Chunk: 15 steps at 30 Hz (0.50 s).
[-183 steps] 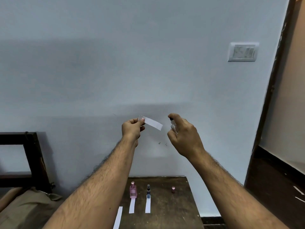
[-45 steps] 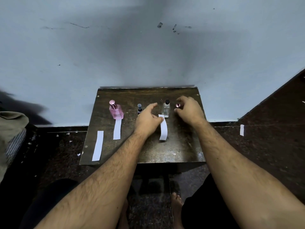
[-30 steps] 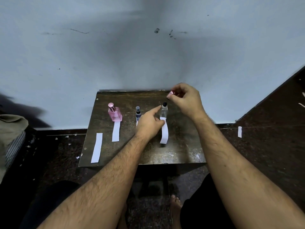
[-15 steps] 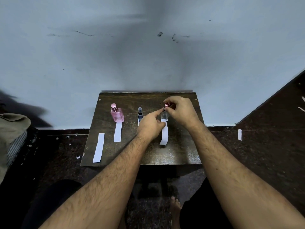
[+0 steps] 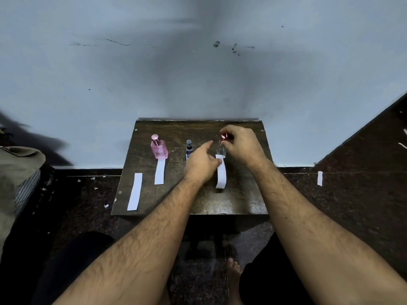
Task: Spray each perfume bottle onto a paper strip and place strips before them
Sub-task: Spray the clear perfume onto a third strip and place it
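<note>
Three perfume bottles stand in a row on a small dark wooden table (image 5: 242, 201): a pink bottle (image 5: 159, 148), a small dark blue bottle (image 5: 189, 148) and a clear bottle (image 5: 221, 150). My right hand (image 5: 240, 144) pinches a red cap (image 5: 224, 136) on top of the clear bottle. My left hand (image 5: 201, 162) hovers beside that bottle with its forefinger stretched toward it. A white paper strip (image 5: 221, 173) lies in front of the clear bottle, another strip (image 5: 160, 171) before the pink one. My left hand covers the spot in front of the blue bottle. A spare strip (image 5: 135, 191) lies at the table's left edge.
The table stands against a pale blue wall (image 5: 198, 73). A loose strip (image 5: 319, 178) and paper scraps lie on the dark floor. A khaki cloth bundle (image 5: 17, 170) sits at the far left. My bare foot (image 5: 233, 269) shows under the table's front edge.
My right hand lifted the red cap from the table and has brought it down onto the clear bottle. My left hand stayed beside the bottle and its strip.
</note>
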Motion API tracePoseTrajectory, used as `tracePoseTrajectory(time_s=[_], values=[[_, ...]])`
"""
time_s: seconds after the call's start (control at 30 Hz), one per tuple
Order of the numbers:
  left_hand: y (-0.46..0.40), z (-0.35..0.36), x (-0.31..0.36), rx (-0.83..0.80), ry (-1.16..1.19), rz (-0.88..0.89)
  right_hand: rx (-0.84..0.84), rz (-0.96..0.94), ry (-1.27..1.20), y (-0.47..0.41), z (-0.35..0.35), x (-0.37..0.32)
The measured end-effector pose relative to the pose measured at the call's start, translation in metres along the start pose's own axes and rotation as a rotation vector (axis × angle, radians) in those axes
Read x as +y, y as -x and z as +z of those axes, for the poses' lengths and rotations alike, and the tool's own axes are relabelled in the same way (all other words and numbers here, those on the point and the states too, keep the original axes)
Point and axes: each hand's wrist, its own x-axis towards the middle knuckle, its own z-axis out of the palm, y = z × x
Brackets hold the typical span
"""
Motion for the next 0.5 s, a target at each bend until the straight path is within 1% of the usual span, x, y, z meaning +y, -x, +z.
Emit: tracePoseTrajectory(time_s=[0.1, 0.2, 0.27, 0.3, 0.37, 0.43, 0.5], values=[[0.002, -0.003, -0.006, 0.017, 0.1, -0.024, 0.037, -0.018, 0.017, 0.004, -0.001, -0.003], [0.005, -0.009, -0.009, 0.025, 0.168, -0.028, 0.18, -0.083, 0.048, 0.012, -0.008, -0.008], [0.011, -0.017, -0.009, 0.04, 0.204, -0.009, 0.225, -0.068, 0.039, 0.017, -0.015, -0.014], [0.014, -0.021, -0.008, 0.041, 0.219, 0.006, 0.21, -0.036, 0.002, 0.018, -0.018, -0.017], [0.023, -0.034, -0.004, 0.033, 0.249, 0.038, 0.089, 0.053, -0.163, 0.022, -0.029, -0.025], [0.031, -0.047, 0.004, 0.036, 0.282, 0.081, -0.111, 0.127, -0.39, 0.029, -0.043, -0.035], [0.041, -0.061, 0.015, 0.048, 0.28, 0.113, -0.266, 0.158, -0.49, 0.037, -0.059, -0.046]])
